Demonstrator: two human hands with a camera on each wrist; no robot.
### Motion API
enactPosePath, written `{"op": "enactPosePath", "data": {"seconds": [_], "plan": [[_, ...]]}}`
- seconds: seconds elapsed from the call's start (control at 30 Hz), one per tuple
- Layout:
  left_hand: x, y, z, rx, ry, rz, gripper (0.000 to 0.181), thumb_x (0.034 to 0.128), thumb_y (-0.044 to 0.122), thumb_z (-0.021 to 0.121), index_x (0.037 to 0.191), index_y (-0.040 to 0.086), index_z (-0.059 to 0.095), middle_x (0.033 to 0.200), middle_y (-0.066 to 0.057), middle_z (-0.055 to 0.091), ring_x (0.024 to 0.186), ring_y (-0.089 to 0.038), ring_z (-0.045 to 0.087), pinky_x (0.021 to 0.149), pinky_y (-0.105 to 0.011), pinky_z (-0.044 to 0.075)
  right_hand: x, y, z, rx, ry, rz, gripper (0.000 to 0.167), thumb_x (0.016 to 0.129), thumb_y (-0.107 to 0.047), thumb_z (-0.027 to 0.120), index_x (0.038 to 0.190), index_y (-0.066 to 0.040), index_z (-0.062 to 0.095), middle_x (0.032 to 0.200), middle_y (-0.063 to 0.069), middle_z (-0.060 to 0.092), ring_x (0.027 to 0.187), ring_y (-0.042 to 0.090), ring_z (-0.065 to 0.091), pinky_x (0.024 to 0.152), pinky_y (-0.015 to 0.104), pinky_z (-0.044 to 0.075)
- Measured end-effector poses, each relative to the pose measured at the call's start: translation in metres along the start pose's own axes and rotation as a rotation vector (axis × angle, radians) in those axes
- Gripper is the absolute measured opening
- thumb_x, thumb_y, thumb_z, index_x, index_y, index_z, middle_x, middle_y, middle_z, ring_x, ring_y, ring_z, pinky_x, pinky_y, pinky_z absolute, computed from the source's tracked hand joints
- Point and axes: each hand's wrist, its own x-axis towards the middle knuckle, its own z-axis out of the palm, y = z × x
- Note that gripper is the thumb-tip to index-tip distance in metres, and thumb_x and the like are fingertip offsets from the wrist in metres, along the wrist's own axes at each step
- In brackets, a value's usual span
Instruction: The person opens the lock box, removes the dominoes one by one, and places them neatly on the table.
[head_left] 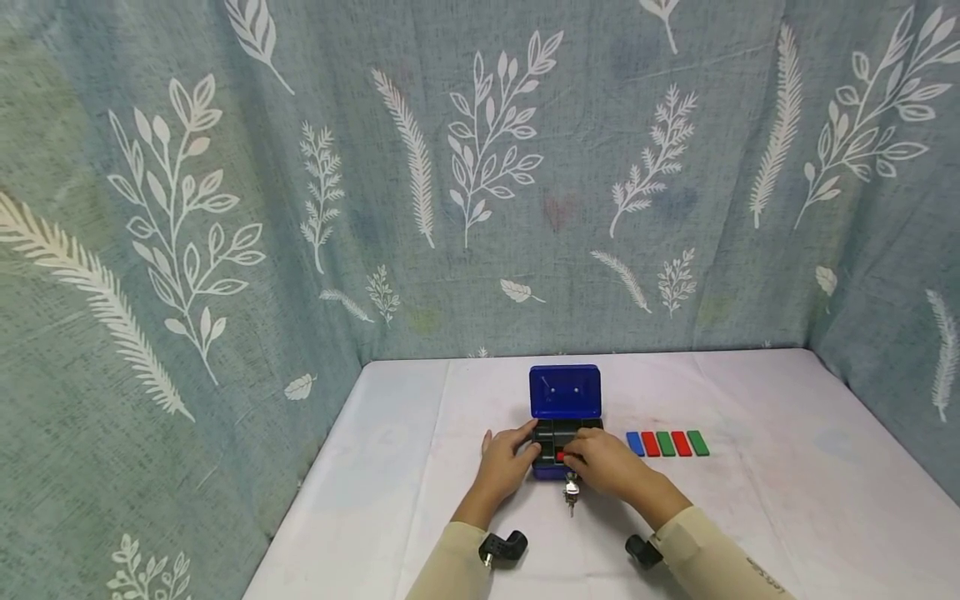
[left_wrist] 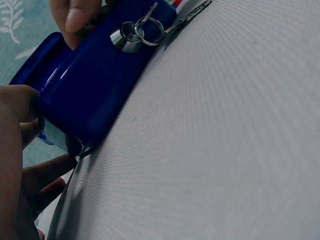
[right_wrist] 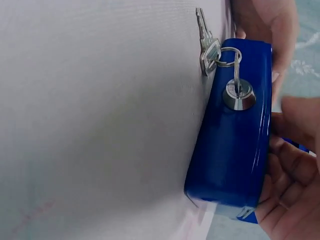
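A blue metal cash box (head_left: 551, 472) stands on the table with its lid (head_left: 565, 392) raised and a black compartment tray (head_left: 547, 433) inside. My left hand (head_left: 504, 464) holds the box's left side, thumb at the rim in the left wrist view and fingers spread along the side wall. Over the tray's front right part, my right hand (head_left: 606, 460) has its fingers curled down and pinches a small red block (head_left: 561, 456) in a compartment; the fingertips are partly hidden. A key sits in the front lock (right_wrist: 239, 95), with a second key (right_wrist: 210, 52) hanging from the ring.
To the right of the box several flat blocks lie in a row: a blue block (head_left: 635, 443), red blocks (head_left: 682, 443) and green blocks (head_left: 698, 442). A white cloth (head_left: 787, 467) covers the table. A leaf-patterned curtain (head_left: 570, 275) surrounds the back and sides.
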Motion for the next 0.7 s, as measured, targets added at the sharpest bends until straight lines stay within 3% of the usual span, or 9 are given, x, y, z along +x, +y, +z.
{"op": "enactPosePath", "data": {"seconds": [0.1, 0.23, 0.43, 0.6, 0.7], "plan": [[-0.0005, 0.0001, 0.0011, -0.002, 0.003, -0.003, 0.045, 0.092, 0.032, 0.058, 0.137, 0.025, 0.059, 0.127, 0.002, 0.063, 0.12, -0.022, 0.054, 0.112, -0.06, 0.011, 0.0, 0.0003, -0.0024, -0.03, 0.022, 0.011, 0.013, 0.09, -0.016, 0.07, 0.1, -0.01, 0.076, 0.092, -0.002, 0.067, 0.088, 0.016, 0.061, 0.081, 0.038, 0.054], [-0.0005, 0.001, 0.0013, 0.002, 0.006, -0.009, 0.045, 0.0917, 0.032, 0.058, 0.137, 0.026, 0.059, 0.127, 0.002, 0.063, 0.12, -0.021, 0.054, 0.112, -0.06, 0.011, -0.0005, -0.0017, -0.0046, -0.113, 0.018, -0.004, 0.012, 0.088, -0.019, 0.071, 0.096, -0.014, 0.077, 0.087, -0.002, 0.07, 0.081, 0.015, 0.062, 0.074, 0.036, 0.054], [0.0006, 0.0027, 0.0002, -0.008, 0.017, 0.01, 0.045, 0.0905, 0.031, 0.059, 0.135, 0.024, 0.06, 0.125, 0.002, 0.064, 0.118, -0.021, 0.056, 0.111, -0.062, 0.013, -0.0042, -0.0066, -0.0043, -0.258, 0.015, -0.09, 0.01, 0.086, -0.024, 0.072, 0.083, -0.014, 0.074, 0.074, -0.003, 0.067, 0.069, 0.017, 0.06, 0.067, 0.038, 0.055], [0.0008, 0.0024, -0.0004, -0.007, 0.009, -0.003, 0.046, 0.0906, 0.031, 0.059, 0.136, 0.024, 0.06, 0.126, 0.002, 0.064, 0.119, -0.021, 0.056, 0.111, -0.061, 0.012, -0.0044, -0.0072, -0.0054, -0.27, 0.004, -0.117, 0.011, 0.085, -0.023, 0.072, 0.079, -0.015, 0.071, 0.07, -0.002, 0.064, 0.066, 0.017, 0.059, 0.063, 0.039, 0.054], [0.0008, 0.0015, -0.0004, -0.003, 0.007, -0.014, 0.046, 0.0905, 0.032, 0.059, 0.136, 0.024, 0.059, 0.127, 0.001, 0.063, 0.119, -0.022, 0.055, 0.112, -0.06, 0.012, -0.0025, -0.0072, -0.0067, -0.252, -0.03, -0.114, 0.011, 0.086, -0.024, 0.072, 0.088, -0.013, 0.074, 0.077, -0.002, 0.068, 0.07, 0.017, 0.059, 0.066, 0.038, 0.054]]}}
